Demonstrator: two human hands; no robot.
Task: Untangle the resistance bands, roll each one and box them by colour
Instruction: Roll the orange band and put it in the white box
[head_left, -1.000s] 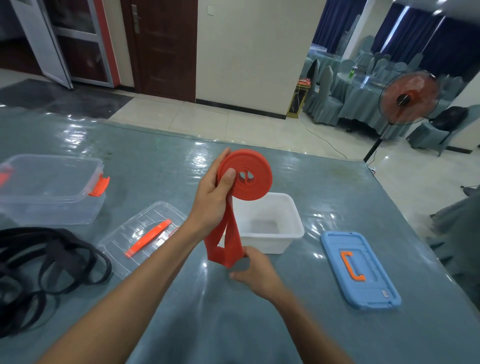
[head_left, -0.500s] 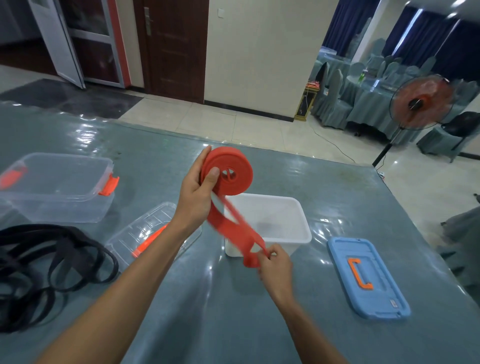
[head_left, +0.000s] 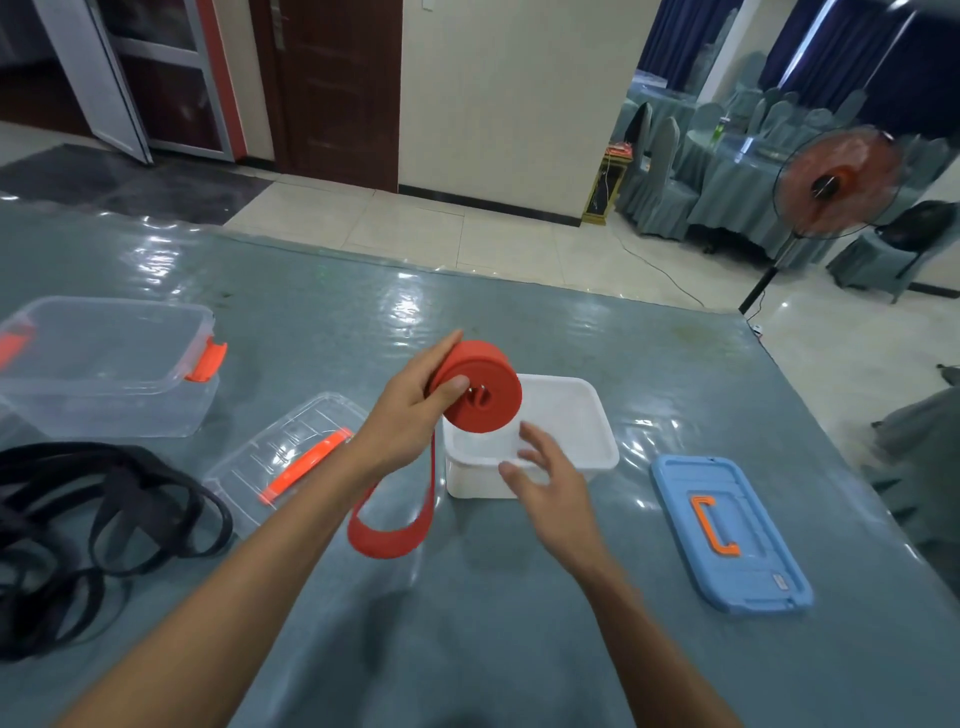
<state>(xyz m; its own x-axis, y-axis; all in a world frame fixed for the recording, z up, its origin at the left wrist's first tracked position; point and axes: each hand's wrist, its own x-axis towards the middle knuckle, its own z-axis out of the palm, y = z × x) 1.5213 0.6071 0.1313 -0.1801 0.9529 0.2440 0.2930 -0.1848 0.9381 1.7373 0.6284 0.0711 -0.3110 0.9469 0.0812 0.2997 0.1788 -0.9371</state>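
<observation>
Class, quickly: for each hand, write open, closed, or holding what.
Left hand: holds the red roll.
Right hand: open, holding nothing.

Red band (head_left: 483, 387): mostly rolled into a tight disc, held up on edge in my left hand (head_left: 410, 415), thumb on its face, over the near-left corner of the open white box (head_left: 597, 452). Unrolled tail hangs in 1 loop below my wrist. Black bands (head_left: 104, 519): tangled pile, far left. Clear box (head_left: 104, 364) open behind them; clear lid (head_left: 280, 457) and blue lid (head_left: 727, 530) lie flat either side of the white box.
</observation>
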